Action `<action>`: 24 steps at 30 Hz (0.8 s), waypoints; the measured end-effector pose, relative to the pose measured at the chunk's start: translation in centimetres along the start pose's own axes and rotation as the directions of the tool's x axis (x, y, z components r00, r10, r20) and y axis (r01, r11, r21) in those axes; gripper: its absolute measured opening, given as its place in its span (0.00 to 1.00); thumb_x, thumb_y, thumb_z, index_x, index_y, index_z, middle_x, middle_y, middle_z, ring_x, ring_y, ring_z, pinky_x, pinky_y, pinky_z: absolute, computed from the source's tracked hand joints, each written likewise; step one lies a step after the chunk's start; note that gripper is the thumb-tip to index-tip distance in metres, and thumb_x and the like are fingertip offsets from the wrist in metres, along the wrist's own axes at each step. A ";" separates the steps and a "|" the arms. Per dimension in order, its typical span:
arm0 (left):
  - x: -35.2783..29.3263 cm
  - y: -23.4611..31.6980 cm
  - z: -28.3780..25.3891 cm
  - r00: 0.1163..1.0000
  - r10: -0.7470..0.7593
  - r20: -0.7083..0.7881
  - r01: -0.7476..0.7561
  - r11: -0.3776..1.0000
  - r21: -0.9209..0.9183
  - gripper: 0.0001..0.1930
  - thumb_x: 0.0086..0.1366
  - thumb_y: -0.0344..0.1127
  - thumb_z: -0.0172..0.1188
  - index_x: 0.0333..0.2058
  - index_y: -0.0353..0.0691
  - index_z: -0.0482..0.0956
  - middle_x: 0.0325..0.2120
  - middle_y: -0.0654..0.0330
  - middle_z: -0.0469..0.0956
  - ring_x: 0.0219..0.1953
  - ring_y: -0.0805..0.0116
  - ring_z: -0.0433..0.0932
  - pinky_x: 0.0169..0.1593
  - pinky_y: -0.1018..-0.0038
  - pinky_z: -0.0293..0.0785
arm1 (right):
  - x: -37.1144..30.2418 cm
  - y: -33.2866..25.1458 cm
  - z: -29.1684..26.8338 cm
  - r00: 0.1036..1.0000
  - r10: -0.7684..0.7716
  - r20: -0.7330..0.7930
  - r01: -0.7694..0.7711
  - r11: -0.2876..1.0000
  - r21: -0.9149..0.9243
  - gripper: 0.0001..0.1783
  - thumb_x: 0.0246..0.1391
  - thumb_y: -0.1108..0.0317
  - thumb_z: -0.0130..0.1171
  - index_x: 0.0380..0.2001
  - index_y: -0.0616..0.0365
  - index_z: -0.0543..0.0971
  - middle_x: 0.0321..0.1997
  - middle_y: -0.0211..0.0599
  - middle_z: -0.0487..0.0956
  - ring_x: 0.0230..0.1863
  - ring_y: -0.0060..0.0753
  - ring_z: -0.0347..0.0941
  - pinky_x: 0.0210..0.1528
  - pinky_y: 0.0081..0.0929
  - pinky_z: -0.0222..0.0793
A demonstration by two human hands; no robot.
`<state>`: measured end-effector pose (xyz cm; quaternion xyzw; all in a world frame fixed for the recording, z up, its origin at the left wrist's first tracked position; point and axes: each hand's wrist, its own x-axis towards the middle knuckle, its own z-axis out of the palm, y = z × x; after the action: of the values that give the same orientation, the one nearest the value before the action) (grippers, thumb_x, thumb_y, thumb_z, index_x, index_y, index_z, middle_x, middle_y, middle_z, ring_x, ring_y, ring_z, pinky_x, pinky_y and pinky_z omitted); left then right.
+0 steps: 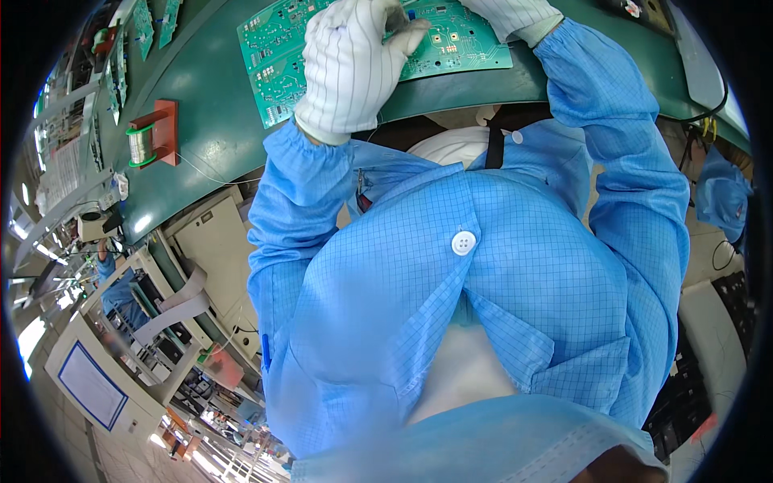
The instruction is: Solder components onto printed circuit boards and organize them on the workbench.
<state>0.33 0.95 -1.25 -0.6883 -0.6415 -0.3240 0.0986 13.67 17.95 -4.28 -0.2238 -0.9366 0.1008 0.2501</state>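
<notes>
Top centre of frame: green board (362,48) lying flat on green bench (209,137). Left hand (354,68), gloved, resting on board, fingers curled together, tips pinching toward a small blue part (411,14). Right hand (515,16) at top edge, mostly cut off; grip cannot be told. Solder spool (141,145) at left. Best kept steady: board pressed flat, light fingertip touch.

1. Left hand (354,68) and right hand (515,16): covered by white pinstriped cloth gloves, matt.
2. Circuit board (278,56): green, slightly glossy, with metal pads.
3. Worktop (209,137): green mat, smooth, faint sheen.
4. Blue coat (451,282): gridded cloth; button (463,242) of white plastic.
5. Wire spool (141,145): shiny metal.
</notes>
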 end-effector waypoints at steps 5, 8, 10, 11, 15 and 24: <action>-0.1 -0.7 0.6 0.938 -0.170 0.301 0.198 0.978 -0.064 0.12 0.51 0.29 0.70 0.34 0.42 0.78 0.30 0.54 0.79 0.36 0.50 0.78 0.43 0.59 0.72 | -0.2 0.1 0.0 1.000 0.009 -0.001 -0.009 1.000 -0.024 0.16 0.54 0.50 0.63 0.38 0.47 0.84 0.36 0.40 0.76 0.43 0.47 0.73 0.47 0.43 0.69; 0.4 0.3 0.8 0.961 -0.093 0.259 0.115 0.991 -0.072 0.11 0.53 0.29 0.68 0.35 0.41 0.78 0.29 0.53 0.78 0.36 0.50 0.78 0.43 0.59 0.72 | -0.2 0.3 0.1 0.999 -0.016 -0.037 0.016 1.000 0.005 0.16 0.54 0.50 0.62 0.38 0.47 0.84 0.36 0.40 0.76 0.43 0.47 0.73 0.47 0.43 0.69; 0.5 0.7 1.3 0.975 0.051 0.214 -0.027 0.993 -0.113 0.10 0.53 0.30 0.67 0.35 0.41 0.79 0.28 0.54 0.78 0.36 0.50 0.78 0.44 0.59 0.72 | -0.2 0.2 -0.1 1.000 0.006 0.000 -0.006 1.000 -0.010 0.16 0.54 0.49 0.62 0.38 0.48 0.84 0.36 0.41 0.76 0.43 0.47 0.73 0.47 0.43 0.69; 0.4 0.8 1.5 0.973 0.045 0.227 -0.017 0.992 -0.125 0.09 0.53 0.31 0.67 0.34 0.42 0.79 0.29 0.54 0.78 0.36 0.51 0.78 0.44 0.60 0.72 | -0.1 0.1 -0.1 1.000 0.006 0.000 -0.006 1.000 -0.010 0.16 0.54 0.49 0.62 0.38 0.48 0.84 0.36 0.41 0.76 0.43 0.47 0.73 0.47 0.43 0.69; 0.3 0.7 1.8 0.974 0.074 0.213 -0.051 0.992 -0.114 0.09 0.54 0.31 0.67 0.34 0.42 0.79 0.29 0.55 0.78 0.37 0.51 0.78 0.45 0.60 0.72 | -0.1 0.1 -0.2 1.000 0.004 0.001 -0.004 1.000 0.016 0.16 0.55 0.50 0.62 0.38 0.48 0.84 0.35 0.41 0.76 0.44 0.47 0.73 0.48 0.43 0.68; 0.8 1.4 0.9 0.964 0.200 0.174 -0.201 0.979 -0.009 0.13 0.51 0.29 0.68 0.36 0.44 0.77 0.29 0.57 0.77 0.36 0.55 0.77 0.45 0.60 0.71 | -0.3 0.4 -0.3 1.000 -0.006 -0.004 0.006 1.000 0.018 0.16 0.55 0.50 0.61 0.38 0.48 0.84 0.35 0.40 0.76 0.43 0.47 0.73 0.48 0.43 0.68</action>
<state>1.89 1.93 -1.08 -0.7749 -0.5761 -0.2481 0.0776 14.22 18.15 -4.24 -0.2189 -0.9358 0.1078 0.2544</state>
